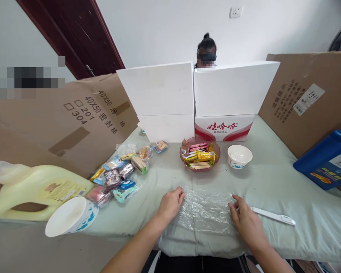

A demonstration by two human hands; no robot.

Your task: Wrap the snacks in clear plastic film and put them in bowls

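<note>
A clear, crinkled plastic bag (206, 212) lies spread at the front edge of the cloth-covered table. My left hand (172, 204) pinches its upper left corner, fingers closed. At the opposite side, my right hand (245, 218) is closed on the bag's right edge. A white plastic utensil with a long handle (275, 215) lies beside my right hand, its other end hidden behind that hand. Beyond the bag stands a reddish glass bowl (200, 167) filled with wrapped snacks. To its right is a white paper bowl (239, 156) with a blue pattern.
Wrapped snacks (116, 176) are heaped on the left. A tilted paper bowl (70, 218) and a pale yellow jug (39, 189) sit at the left edge; a blue bottle (326, 159) is at right. White boxes (164, 94) and cardboard panels (309, 98) enclose the table; a person sits behind.
</note>
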